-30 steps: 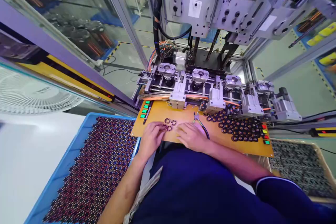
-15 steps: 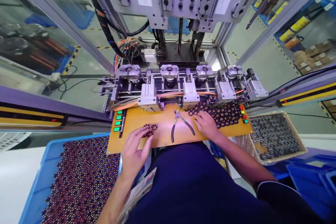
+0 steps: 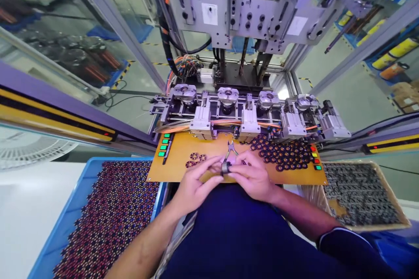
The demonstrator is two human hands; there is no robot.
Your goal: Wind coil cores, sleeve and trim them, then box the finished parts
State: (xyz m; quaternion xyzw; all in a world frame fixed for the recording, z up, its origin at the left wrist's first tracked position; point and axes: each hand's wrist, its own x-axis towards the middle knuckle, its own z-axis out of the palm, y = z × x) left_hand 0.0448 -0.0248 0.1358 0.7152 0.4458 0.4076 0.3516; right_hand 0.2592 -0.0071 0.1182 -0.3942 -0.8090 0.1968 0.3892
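Both hands meet above the front edge of the orange-yellow board (image 3: 176, 170). Between their fingertips is a small ring-shaped motor stator (image 3: 225, 167), its side grey and its edges dark. My left hand (image 3: 198, 186) is closed on its left side, thumb below. On its right side, my right hand (image 3: 254, 178) pinches it with thumb and fingers. Cutting pliers (image 3: 231, 146) lie on the board just behind, jaws pointing away, handles partly hidden by the hands. Beyond my left hand lie several loose stators (image 3: 194, 156). A dense group of dark stators (image 3: 288, 152) covers the board's right part.
A machine with a row of metal clamping fixtures (image 3: 228, 95) stands behind the board. Green buttons (image 3: 163, 148) and a pen (image 3: 168, 150) are at the left. A blue tray (image 3: 88, 170) of stators sits left; a lined box (image 3: 386, 178) of grey parts sits right.
My left hand has moved right from the loose stators, and my right hand has come left from the group. They now hold one stator together. The camera view has shifted.
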